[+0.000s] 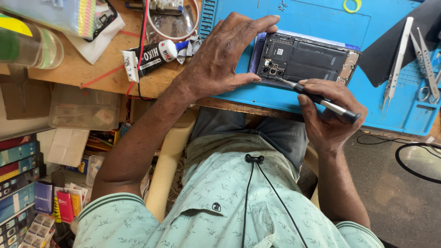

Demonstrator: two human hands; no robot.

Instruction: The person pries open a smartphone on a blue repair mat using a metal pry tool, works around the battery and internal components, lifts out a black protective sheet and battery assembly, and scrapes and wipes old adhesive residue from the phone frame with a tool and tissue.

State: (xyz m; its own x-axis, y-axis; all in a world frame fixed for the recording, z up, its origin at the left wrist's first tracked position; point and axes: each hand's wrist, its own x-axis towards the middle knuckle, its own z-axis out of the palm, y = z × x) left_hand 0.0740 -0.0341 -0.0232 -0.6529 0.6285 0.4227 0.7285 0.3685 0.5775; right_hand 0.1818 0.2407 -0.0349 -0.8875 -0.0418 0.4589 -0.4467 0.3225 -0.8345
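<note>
We see an opened black smartphone with its back cover off (305,59), lying flat on a blue silicone repair mat (321,18) atop a wooden workbench (92,69). The left hand (220,55) is spread in a wide C, fingers over the phone's far edge, thumb along its near edge, bracing its camera end. The right hand (328,115) is closed around a slim black-and-silver precision screwdriver (317,98); its tip touches the phone's near edge just beside the camera module. Right of the phone, a black sheet (390,50) lies on the mat, and steel tweezers (397,59) plus small scissors (427,69) rest on and beside it. A yellow-green ring (352,5) sits at the mat's far edge. Left of the mat: a black-and-white glue tube with white cap (149,57) and a red wire (143,41). Clear plastic boxes (82,108) sit under the bench.
</note>
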